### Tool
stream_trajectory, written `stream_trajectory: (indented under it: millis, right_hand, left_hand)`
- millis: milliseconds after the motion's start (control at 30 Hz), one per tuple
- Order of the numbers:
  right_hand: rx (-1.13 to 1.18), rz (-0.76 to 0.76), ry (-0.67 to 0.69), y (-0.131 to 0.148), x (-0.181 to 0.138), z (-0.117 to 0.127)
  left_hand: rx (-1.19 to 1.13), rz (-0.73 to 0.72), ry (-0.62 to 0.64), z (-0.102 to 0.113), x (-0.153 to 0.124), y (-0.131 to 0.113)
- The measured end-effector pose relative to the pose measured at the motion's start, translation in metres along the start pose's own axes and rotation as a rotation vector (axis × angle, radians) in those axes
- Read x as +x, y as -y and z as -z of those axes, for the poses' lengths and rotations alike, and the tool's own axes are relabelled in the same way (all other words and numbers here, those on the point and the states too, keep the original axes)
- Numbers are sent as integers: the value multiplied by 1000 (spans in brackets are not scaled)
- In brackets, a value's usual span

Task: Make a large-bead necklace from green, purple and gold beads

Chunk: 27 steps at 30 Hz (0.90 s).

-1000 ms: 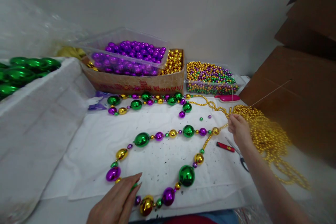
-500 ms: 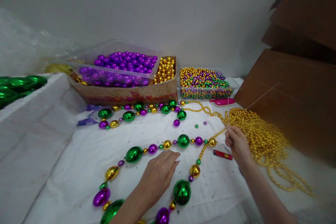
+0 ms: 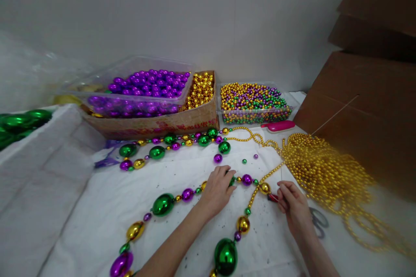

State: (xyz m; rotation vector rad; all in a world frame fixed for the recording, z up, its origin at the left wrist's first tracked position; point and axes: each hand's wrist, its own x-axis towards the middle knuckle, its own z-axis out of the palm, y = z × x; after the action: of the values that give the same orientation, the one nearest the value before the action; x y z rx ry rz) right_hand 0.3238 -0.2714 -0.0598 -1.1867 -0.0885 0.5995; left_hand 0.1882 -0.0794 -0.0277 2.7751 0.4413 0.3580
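Observation:
My left hand (image 3: pixel 218 189) reaches over the far strand of the large bead necklace (image 3: pixel 163 204), its fingers curled round a green bead (image 3: pixel 232 181) that they mostly hide. Thumb and forefinger of my right hand (image 3: pixel 291 201) are pinched on a thin pale cord or needle (image 3: pixel 281 172) that sticks up from them. Just left of those fingertips lies a gold bead (image 3: pixel 265 188), where the gold bead chain (image 3: pixel 271 172) crosses the strand. A red lighter (image 3: pixel 272 198) is partly covered by my right hand. Scissors (image 3: pixel 319 221) lie beside my right wrist.
A finished-looking strand (image 3: pixel 157 152) lies farther back. Behind it stand a tub of purple beads (image 3: pixel 130 111), a cardboard box (image 3: pixel 156 124) with gold beads and a tub of small mixed beads (image 3: pixel 256 114). Gold chains (image 3: pixel 325 171) heap at right beside a large carton (image 3: pixel 364 138). A pink-handled tool (image 3: pixel 281 126) lies near.
My left hand has moved forward and right from inside the loop onto the green bead. My right hand has come down closer to me, over the lighter, still pinching.

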Motion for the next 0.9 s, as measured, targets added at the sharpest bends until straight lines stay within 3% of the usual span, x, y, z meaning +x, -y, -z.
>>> stream_trajectory:
  millis: [167,567,900]
  right_hand:
    - [4,-11,-22,-3,1,2]
    - [-28,-54,-54,-2,-3,21]
    - [-28,-83,-91,-5,-5,16]
  left_hand:
    - [-17,37,62,-2,-2,6]
    - [23,114,252,23,-27,9]
    - [0,121,279,25,-27,10]
